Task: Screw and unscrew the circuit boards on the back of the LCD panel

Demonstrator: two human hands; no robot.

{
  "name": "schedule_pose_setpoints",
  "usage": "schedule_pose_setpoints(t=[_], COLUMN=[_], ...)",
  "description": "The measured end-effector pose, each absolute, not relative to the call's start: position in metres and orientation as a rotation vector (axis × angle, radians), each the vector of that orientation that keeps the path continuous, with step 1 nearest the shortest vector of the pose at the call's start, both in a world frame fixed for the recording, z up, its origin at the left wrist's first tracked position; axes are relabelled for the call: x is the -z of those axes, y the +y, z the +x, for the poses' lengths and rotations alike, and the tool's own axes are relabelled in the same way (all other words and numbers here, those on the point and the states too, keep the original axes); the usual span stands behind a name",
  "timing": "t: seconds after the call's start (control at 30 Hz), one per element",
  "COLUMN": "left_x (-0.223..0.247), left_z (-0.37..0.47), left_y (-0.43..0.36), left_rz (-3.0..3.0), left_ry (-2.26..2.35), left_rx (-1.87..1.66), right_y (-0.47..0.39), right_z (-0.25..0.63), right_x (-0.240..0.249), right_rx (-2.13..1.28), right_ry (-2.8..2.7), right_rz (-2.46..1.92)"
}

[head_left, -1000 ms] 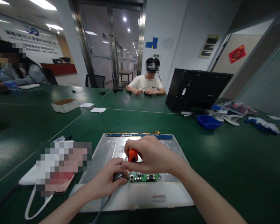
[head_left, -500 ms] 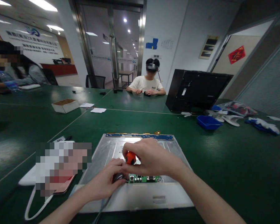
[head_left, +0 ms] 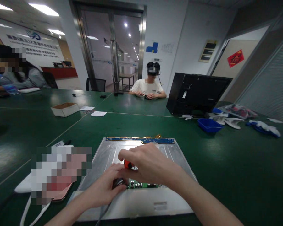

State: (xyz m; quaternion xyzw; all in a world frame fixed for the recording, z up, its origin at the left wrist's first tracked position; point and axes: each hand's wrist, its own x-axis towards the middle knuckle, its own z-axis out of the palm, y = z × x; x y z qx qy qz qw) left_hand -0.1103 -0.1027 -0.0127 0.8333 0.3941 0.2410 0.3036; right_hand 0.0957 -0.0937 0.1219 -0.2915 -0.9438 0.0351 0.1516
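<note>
A flat silver display panel (head_left: 94, 175) lies on the green table, with a blue circuit strip (head_left: 136, 140) along its far edge. A green circuit board (head_left: 142, 185) shows on its near part, partly covered by my hands. My right hand (head_left: 147, 161) is curled over the board, its fingers closed round the orange and black handle of a screwdriver (head_left: 126, 164); the tip is hidden. Against it, my left hand (head_left: 109, 180) is closed on a dark cable bundle (head_left: 119, 182), whose grey lead runs toward me over the panel's near edge.
Left of the panel lie a pink phone (head_left: 63, 191) and a white cable (head_left: 25, 210), partly blurred out. A white box (head_left: 64, 110) sits farther left. A black monitor (head_left: 200, 94), a blue tray (head_left: 209, 125) and gloves (head_left: 264, 128) are at right. A person (head_left: 147, 88) sits opposite.
My right hand has shifted slightly left and tilted, and less of the orange handle shows. My left hand keeps its grip on the cable bundle. The whole view has moved a little.
</note>
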Motion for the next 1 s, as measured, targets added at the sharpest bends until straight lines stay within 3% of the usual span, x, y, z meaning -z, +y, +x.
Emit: schedule_pose_setpoints(t=[0.73,1.0], left_x=[0.013,0.002], left_z=[-0.11,-0.105], left_y=[-0.103,-0.104], left_rz=[2.257,2.243], left_ry=[1.013,0.952], left_rx=[-0.684,-0.634], right_y=[-0.101,-0.104], right_z=[0.091,0.098], right_x=[-0.124,-0.133], right_rx=[0.068,-0.054], right_ry=[-2.714,-2.77], right_rz=[-0.832,-0.834])
